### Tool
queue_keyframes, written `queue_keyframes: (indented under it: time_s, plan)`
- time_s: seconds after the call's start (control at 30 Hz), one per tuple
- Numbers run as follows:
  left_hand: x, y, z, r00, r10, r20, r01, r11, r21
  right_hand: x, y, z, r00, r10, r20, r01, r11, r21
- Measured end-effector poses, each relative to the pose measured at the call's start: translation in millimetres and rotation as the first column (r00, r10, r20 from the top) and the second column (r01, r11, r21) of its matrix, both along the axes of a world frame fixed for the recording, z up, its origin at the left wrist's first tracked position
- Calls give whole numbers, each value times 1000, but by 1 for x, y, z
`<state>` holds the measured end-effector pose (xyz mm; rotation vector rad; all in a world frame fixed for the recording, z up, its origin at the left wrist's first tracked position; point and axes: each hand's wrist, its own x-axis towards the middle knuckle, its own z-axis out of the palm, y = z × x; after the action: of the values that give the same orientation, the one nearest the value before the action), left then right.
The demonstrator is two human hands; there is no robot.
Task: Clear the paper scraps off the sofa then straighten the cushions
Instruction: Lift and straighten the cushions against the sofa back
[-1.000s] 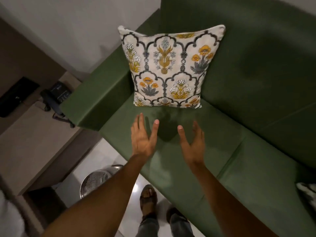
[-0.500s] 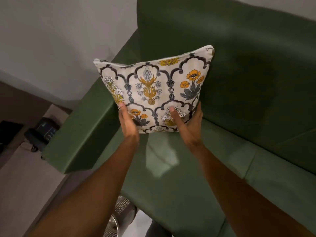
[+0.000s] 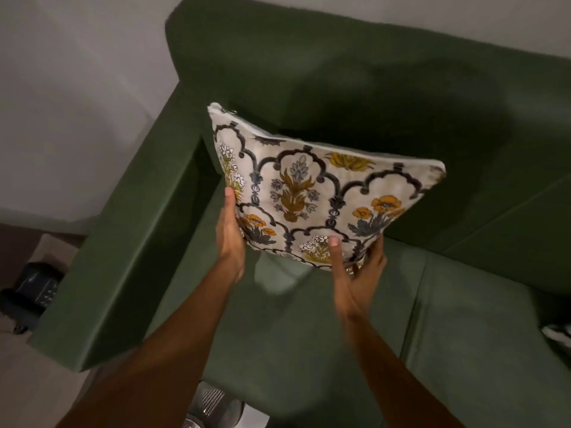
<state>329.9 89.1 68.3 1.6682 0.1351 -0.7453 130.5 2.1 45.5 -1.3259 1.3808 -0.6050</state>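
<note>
A white cushion (image 3: pixel 312 193) printed with yellow and orange flowers and dark arches is lifted off the seat of the green sofa (image 3: pixel 309 335), tilted, in front of the backrest. My left hand (image 3: pixel 230 236) grips its left lower edge. My right hand (image 3: pixel 355 267) holds its bottom right corner, thumb on the front face and fingers underneath. Its zip edge faces up. A second patterned cushion (image 3: pixel 557 333) shows only as a sliver at the right edge. No paper scraps are visible on the seat.
The sofa's left armrest (image 3: pixel 123 257) stands beside the cushion. A dark telephone (image 3: pixel 34 288) sits on a low surface left of it. A metal mesh bin (image 3: pixel 213 406) is on the floor at the bottom. A grey wall rises behind.
Both hands reached forward, took hold of the cushion's lower edge and lifted it off the seat; it now tilts with its top edge toward me.
</note>
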Motion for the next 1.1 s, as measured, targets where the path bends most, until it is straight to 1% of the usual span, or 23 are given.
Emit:
queue_keyframes:
  time_s: [0.03,0.07,0.1,0.13,0.17,0.2,0.27,0.3,0.33,0.37,0.4,0.43,0.5,0.57,0.63,0.7,0.77,0.83,0.87,0.93,1.0,1.03,1.1]
  plan:
    - [-33,-28,1,996,-87,-10,87,996,-6,-40,-15,1,997,-83,-4,83,997,6]
    - [-32,-26,-1,998,-63,5,63,998,4,-41,-14,0,997,-71,14,71,997,18]
    - [-34,-25,-6,999,-9,35,7,998,58,-46,-14,-2,999,-44,27,43,999,34]
    - [-38,-23,-14,995,65,77,-76,986,149,-49,-17,0,999,-17,27,16,998,56]
    - [-40,-15,-25,977,152,151,-187,949,255,-48,-18,3,1000,15,12,-15,998,54]
    - [-44,-1,-31,954,228,194,-283,897,339,-45,-17,2,999,40,-31,-39,999,32]
    - [-128,-24,-30,956,215,201,-287,835,471,-121,-48,11,996,-18,-90,21,999,41]
    - [-141,-9,-33,954,245,173,-300,802,517,-124,-44,7,993,-6,-118,11,999,37]
    - [-154,4,-37,959,237,157,-284,791,543,-131,-40,3,992,6,-129,-2,1000,29]
    - [-166,15,-42,970,172,172,-241,776,582,-137,-38,3,989,11,-146,-5,999,37]
    - [-174,24,-43,974,81,213,-199,762,616,-141,-36,2,986,19,-164,-11,999,49]
    - [-180,28,-46,959,-19,284,-175,747,641,-144,-35,0,983,17,-183,-6,998,59]
    - [-189,24,-48,886,-193,422,-142,753,642,-152,-37,-4,979,11,-205,3,998,70]
    - [-197,9,-45,809,-295,508,-112,771,627,-160,-43,-9,979,1,-203,16,996,83]
    - [-202,-3,-48,708,-384,593,-80,790,608,-165,-44,-10,978,8,-210,11,996,89]
    - [-206,-11,-52,645,-441,624,-31,801,598,-173,-44,-12,976,-4,-217,25,995,93]
    - [-215,-27,-53,644,-509,571,81,788,611,-189,-51,-11,972,-53,-230,72,994,78]
    - [-253,-75,-39,632,-617,469,281,747,603,-236,-81,-6,958,-160,-238,180,982,63]
    - [-269,-93,-34,618,-652,440,347,728,591,-252,-93,-6,947,-209,-244,230,971,63]
    - [-309,-135,-29,617,-659,429,431,740,517,-290,-115,-7,912,-322,-253,346,936,58]
    - [-352,-174,-24,671,-618,410,466,781,415,-327,-133,-7,860,-444,-253,467,884,35]
    - [-370,-190,-22,696,-611,377,485,787,380,-343,-139,-7,828,-506,-243,527,849,28]
    - [-409,-223,-21,705,-640,305,555,766,323,-381,-155,-4,743,-637,-205,655,755,27]
